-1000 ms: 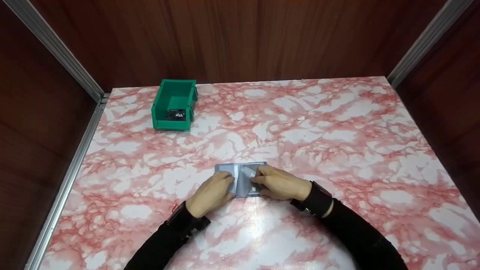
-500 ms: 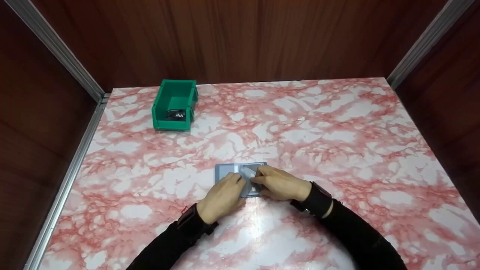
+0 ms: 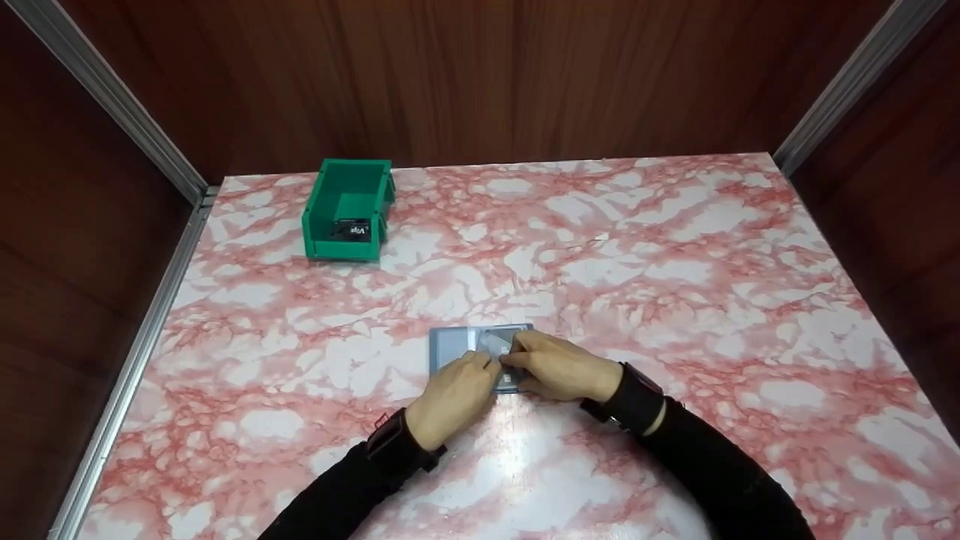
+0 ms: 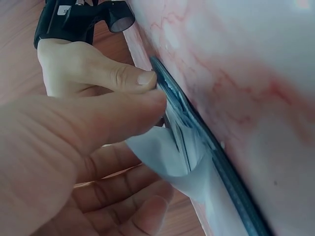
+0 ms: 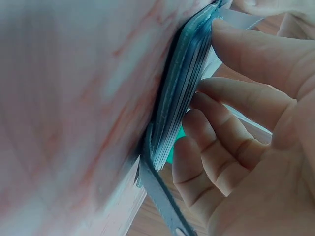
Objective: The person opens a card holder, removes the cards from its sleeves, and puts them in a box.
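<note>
A blue-grey card holder with clear sleeves lies spread out on the table in the head view. My left hand pinches at its right-hand sleeves, with the fingertips beside those of my right hand. In the left wrist view, a translucent sleeve bulges open under the left thumb, and a thin card-like edge shows inside it. My right hand grips the holder's right edge. The right wrist view shows its thumb and fingers on the stacked sleeves, with a snap strap hanging out. Exactly what the left fingertips pinch is partly hidden.
A green plastic bin stands at the table's back left, with a black card marked "Vip" inside. Dark wood-look panels enclose the back and sides of the red-and-white marbled table.
My left hand has moved right from the holder's left page and fold to the right-hand sleeves, uncovering more of the left page. My right hand has stayed in place.
</note>
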A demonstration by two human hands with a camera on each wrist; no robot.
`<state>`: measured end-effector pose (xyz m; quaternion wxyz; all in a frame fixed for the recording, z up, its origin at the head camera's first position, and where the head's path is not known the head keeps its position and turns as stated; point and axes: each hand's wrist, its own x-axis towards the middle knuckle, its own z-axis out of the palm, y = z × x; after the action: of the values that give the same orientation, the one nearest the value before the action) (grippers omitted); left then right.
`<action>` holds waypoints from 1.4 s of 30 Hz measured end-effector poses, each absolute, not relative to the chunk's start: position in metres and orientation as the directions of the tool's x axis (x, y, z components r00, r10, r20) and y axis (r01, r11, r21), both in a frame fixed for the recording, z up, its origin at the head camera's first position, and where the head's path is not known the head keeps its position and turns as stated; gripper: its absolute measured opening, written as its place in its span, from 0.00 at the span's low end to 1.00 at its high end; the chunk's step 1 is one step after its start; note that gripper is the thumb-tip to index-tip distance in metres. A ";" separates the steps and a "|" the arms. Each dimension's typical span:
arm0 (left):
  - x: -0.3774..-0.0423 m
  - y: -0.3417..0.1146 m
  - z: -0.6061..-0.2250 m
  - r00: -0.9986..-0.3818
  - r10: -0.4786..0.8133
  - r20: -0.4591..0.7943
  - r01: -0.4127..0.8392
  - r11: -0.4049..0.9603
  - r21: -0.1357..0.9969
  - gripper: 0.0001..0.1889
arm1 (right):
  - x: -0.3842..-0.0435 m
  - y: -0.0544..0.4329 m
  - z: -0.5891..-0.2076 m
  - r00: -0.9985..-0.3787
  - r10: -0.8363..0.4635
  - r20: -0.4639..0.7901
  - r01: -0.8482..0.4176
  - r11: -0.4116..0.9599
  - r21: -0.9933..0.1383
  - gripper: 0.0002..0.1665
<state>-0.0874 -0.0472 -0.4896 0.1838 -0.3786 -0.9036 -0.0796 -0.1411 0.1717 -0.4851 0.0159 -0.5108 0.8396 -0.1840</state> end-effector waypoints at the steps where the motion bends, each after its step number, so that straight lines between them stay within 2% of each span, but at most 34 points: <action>1: -0.087 -0.047 -0.490 -0.647 0.651 0.396 0.710 0.704 0.002 0.08 | -0.141 0.172 -0.485 -0.478 -0.864 0.161 -0.851 0.410 -0.327 0.22; 10: -0.087 -0.044 -0.489 -0.708 0.618 0.342 0.679 0.729 0.087 0.04 | -0.141 0.173 -0.485 -0.480 -0.863 0.156 -0.844 0.406 -0.350 0.23; 16: -0.088 -0.043 -0.487 -0.738 0.600 0.310 0.657 0.743 0.128 0.06 | -0.142 0.174 -0.484 -0.476 -0.869 0.136 -0.846 0.410 -0.341 0.23; 22: -0.088 -0.046 -0.484 -0.791 0.538 0.292 0.605 0.757 0.246 0.08 | -0.143 0.177 -0.475 -0.482 -0.855 0.191 -0.854 0.411 -0.318 0.23; 28: -0.085 -0.056 -0.479 -0.840 0.461 0.286 0.538 0.778 0.325 0.09 | -0.147 0.182 -0.467 -0.524 -0.817 0.240 -0.834 0.435 -0.340 0.26; 33: -0.084 -0.067 -0.478 -0.868 0.397 0.300 0.491 0.777 0.393 0.09 | -0.149 0.184 -0.464 -0.564 -0.801 0.201 -0.802 0.472 -0.365 0.29; 42: -0.084 -0.081 -0.484 -0.889 0.343 0.304 0.447 0.795 0.410 0.14 | -0.152 0.185 -0.469 -0.590 -0.795 0.142 -0.780 0.516 -0.355 0.32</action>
<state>-0.0839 -0.0811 -0.4836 0.1078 -0.2100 -0.9412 -0.2416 -0.1523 0.1851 -0.4691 0.0193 -0.4523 0.8703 -0.1940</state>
